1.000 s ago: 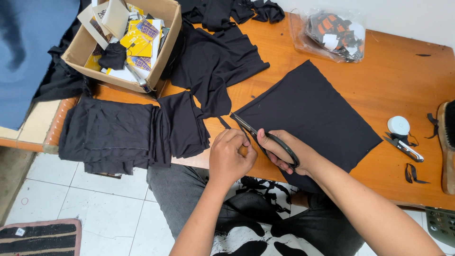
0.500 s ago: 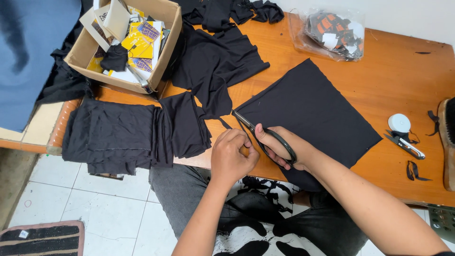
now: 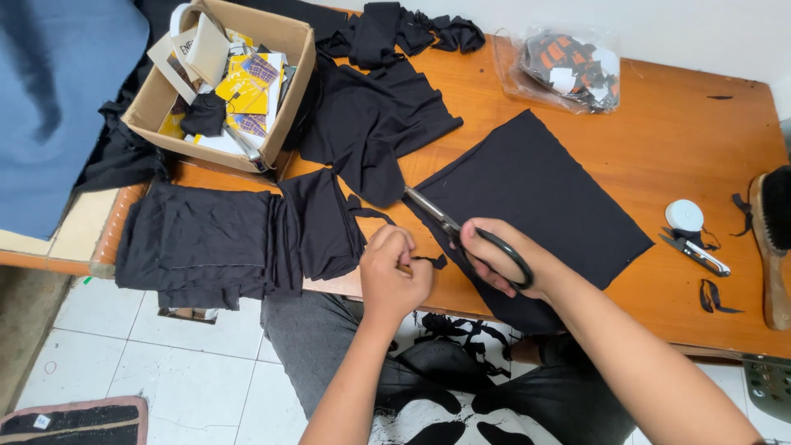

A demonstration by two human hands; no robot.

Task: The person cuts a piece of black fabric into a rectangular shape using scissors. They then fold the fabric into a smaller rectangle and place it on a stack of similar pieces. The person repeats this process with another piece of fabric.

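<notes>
Flanking scissors (image 3: 461,231): cloth stacks (image 3: 239,239), box (image 3: 284,91)

An orange wooden table (image 3: 684,140) carries black fabric pieces (image 3: 535,189), a cardboard box (image 3: 284,58), a plastic bag (image 3: 564,70).

A person sits at an orange wooden desk (image 3: 684,148), seen from above. The right hand (image 3: 503,259) grips black-handled scissors (image 3: 461,231), blades pointing up-left along the edge of a flat black fabric panel (image 3: 535,198). The left hand (image 3: 394,268) is curled beside it, apparently pinching a thin black strip (image 3: 428,262) at the desk's front edge. Folded black cloth (image 3: 231,239) hangs over the desk to the left. A cardboard box (image 3: 227,74) of packets sits at the far left, a clear plastic bag (image 3: 564,70) at the back, and small snips (image 3: 696,254) to the right.
</notes>
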